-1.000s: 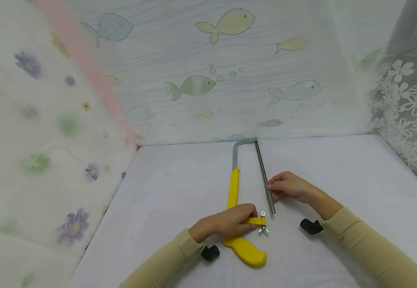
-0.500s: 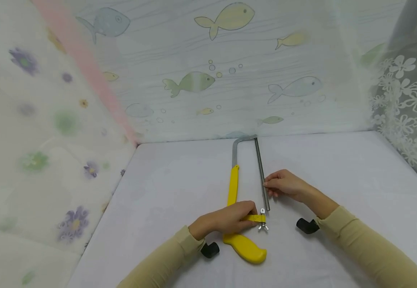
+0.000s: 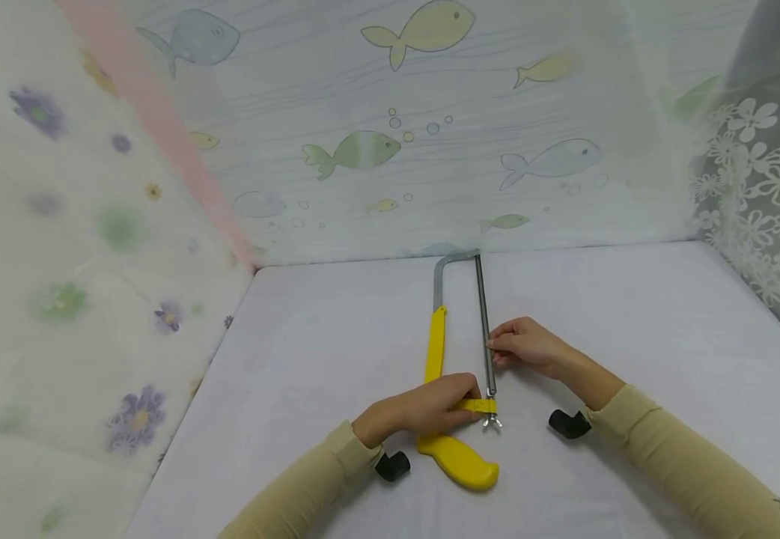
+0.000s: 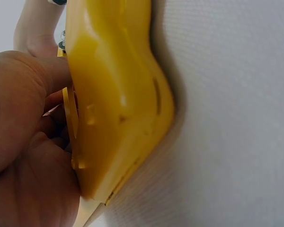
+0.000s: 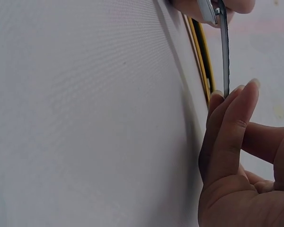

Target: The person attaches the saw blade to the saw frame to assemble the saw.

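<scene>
Currently gripping, at lower centre of the head view, the short yellow lower arm of a yellow, U-shaped metal hacksaw frame with the left hand, fingers curled round it above a moulded yellow pistol-shaped handle. With the right hand, right of centre, pinching a long, narrow dark-grey metal blade between thumb and fingers. Stretched, this blade, from the bent silver-grey tip near mid-picture down to a silver wing-nut bolt, over the white cloth-covered tabletop. Overlapping the bolt at the near end; cannot tell seated from merely touching. Could slip off there, probably, from a sideways pull by the right hand or a twist of the lower arm. Might pop loose at the tip too, from overbending or too little tension. Could nick the fingers as well, through sliding along a toothed edge.
</scene>
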Available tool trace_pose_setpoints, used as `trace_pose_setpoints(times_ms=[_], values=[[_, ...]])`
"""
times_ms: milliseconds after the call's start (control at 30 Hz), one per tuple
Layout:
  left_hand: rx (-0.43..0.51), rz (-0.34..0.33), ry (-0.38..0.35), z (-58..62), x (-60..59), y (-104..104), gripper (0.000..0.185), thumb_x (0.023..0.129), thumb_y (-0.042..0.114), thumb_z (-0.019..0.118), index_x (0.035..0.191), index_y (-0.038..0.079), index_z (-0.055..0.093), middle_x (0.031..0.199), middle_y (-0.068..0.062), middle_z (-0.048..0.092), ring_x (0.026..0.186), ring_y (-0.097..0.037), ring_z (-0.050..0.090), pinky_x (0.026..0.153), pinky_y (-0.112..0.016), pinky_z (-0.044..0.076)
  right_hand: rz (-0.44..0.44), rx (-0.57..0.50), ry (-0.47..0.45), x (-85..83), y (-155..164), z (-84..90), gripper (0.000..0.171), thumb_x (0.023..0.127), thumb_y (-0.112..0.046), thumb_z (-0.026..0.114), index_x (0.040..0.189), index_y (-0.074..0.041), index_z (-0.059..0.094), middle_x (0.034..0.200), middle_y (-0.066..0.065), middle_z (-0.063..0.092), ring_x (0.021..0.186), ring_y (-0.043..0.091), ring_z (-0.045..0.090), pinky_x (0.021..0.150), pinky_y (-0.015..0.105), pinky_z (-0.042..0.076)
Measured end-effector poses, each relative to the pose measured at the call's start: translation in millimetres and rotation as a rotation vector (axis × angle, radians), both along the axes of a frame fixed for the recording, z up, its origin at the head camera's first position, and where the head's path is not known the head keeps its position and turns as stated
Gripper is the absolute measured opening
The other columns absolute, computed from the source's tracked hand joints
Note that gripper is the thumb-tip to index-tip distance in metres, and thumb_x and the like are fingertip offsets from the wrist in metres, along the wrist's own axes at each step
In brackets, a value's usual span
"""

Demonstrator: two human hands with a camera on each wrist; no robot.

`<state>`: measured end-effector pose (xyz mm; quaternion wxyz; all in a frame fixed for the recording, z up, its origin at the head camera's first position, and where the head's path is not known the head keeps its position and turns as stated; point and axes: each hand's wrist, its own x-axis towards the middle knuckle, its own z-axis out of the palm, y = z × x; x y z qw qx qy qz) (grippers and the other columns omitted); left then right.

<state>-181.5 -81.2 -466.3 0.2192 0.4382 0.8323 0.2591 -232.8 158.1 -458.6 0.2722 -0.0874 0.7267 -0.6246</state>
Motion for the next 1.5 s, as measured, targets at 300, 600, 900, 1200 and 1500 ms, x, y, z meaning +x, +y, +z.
trace_pose_setpoints(times_ms=[300, 600, 900, 1200, 1500], values=[[0.002, 0.002, -0.007, -1.3, -0.5, -0.6, 0.016, 0.105, 0.022, 0.061, 0.115, 0.010, 0.056, 0.104, 0.006, 0.060, 0.089, -0.003, 0.051, 0.082, -0.015, 0.044, 0.009, -0.010, -0.014, -0.5, -1.3, -2.7, 0.023, 0.103, -0.002, 0.054, 0.114, 0.018, 0.055, 0.081, 0.006, 0.062, 0.072, 0.010, 0.063, 0.069, 0.022, 0.056], [0.007, 0.002, -0.017, -1.6, -1.3, -1.7, 0.017, 0.105, 0.023, 0.061, 0.116, 0.011, 0.056, 0.105, 0.007, 0.060, 0.090, -0.004, 0.051, 0.082, -0.015, 0.045, 0.007, -0.018, -0.041, -2.8, -0.8, -5.4, 0.021, 0.104, -0.003, 0.053, 0.115, 0.015, 0.055, 0.082, 0.006, 0.063, 0.072, 0.012, 0.064, 0.068, 0.021, 0.056], [0.005, 0.008, -0.026, -2.4, -1.5, -1.4, 0.017, 0.105, 0.023, 0.061, 0.116, 0.012, 0.056, 0.106, 0.007, 0.060, 0.090, -0.004, 0.051, 0.083, -0.016, 0.045, 0.010, -0.005, -0.016, -2.3, -1.2, -4.7, 0.021, 0.104, -0.003, 0.053, 0.114, 0.015, 0.056, 0.081, 0.008, 0.065, 0.071, 0.013, 0.065, 0.067, 0.022, 0.056], [-0.004, 0.016, -0.025, -1.7, 0.1, -0.9, 0.016, 0.105, 0.023, 0.061, 0.115, 0.012, 0.056, 0.104, 0.007, 0.060, 0.090, -0.004, 0.051, 0.082, -0.016, 0.045, 0.044, 0.151, 0.134, 4.9, 1.8, 0.4, 0.025, 0.103, -0.008, 0.057, 0.115, 0.015, 0.060, 0.086, 0.013, 0.071, 0.068, 0.017, 0.065, 0.065, 0.028, 0.057], [-0.014, 0.021, -0.023, 1.0, 2.0, 0.3, 0.017, 0.104, 0.023, 0.062, 0.116, 0.012, 0.057, 0.104, 0.008, 0.060, 0.090, -0.004, 0.052, 0.083, -0.015, 0.045, 0.066, 0.371, 0.280, 26.1, 8.8, 12.8, 0.022, 0.100, -0.017, 0.063, 0.110, 0.004, 0.065, 0.077, 0.007, 0.069, 0.063, 0.019, 0.062, 0.062, 0.034, 0.053]])
